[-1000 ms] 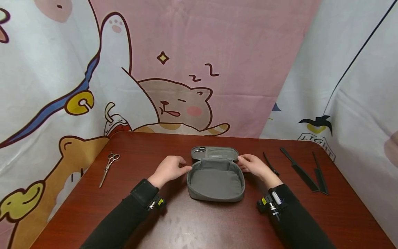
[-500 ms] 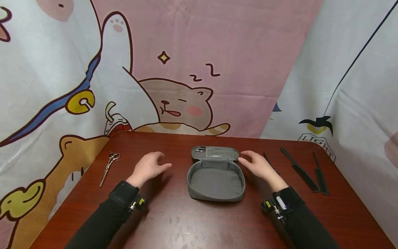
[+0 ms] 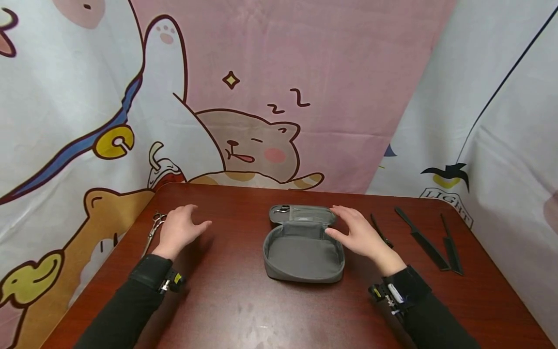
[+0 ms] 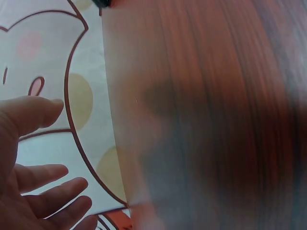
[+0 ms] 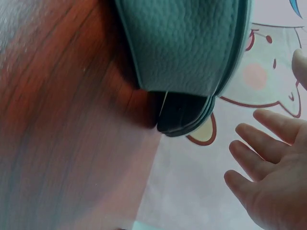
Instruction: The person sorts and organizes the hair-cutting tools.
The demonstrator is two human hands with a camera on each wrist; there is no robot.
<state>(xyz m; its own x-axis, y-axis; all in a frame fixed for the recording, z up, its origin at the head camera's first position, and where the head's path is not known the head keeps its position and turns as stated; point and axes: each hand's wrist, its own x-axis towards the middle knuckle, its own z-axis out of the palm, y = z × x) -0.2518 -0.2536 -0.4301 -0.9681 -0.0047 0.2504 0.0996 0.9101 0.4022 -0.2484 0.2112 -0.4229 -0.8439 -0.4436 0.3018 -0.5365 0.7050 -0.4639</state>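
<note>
A grey zip case (image 3: pixel 304 259) stands unzipped mid-table, its lid (image 3: pixel 311 214) folded back and its inside bare. My right hand (image 3: pixel 359 235) hovers at the case's right side with fingers spread and nothing held; in the right wrist view the hand (image 5: pixel 278 167) is apart from the case's side wall (image 5: pixel 182 52). Over at the left, my left hand (image 3: pixel 178 231) is held above the table beside silver scissors (image 3: pixel 151 236), partly covering them in the head view. The left wrist view shows that hand (image 4: pixel 38 191) with loose fingers and nothing in it.
Right of the case lie a slim black tool (image 3: pixel 381 231), a long black comb (image 3: pixel 423 240) and a smaller black comb (image 3: pixel 452 245). The reddish-brown table (image 3: pixel 261 320) ends at a printed cloth backdrop (image 3: pixel 340 97) behind and on both sides.
My left hand has left the case's left side and moved left to the scissors. My right hand has drawn slightly off the lid corner and spread its fingers; the case stays put.
</note>
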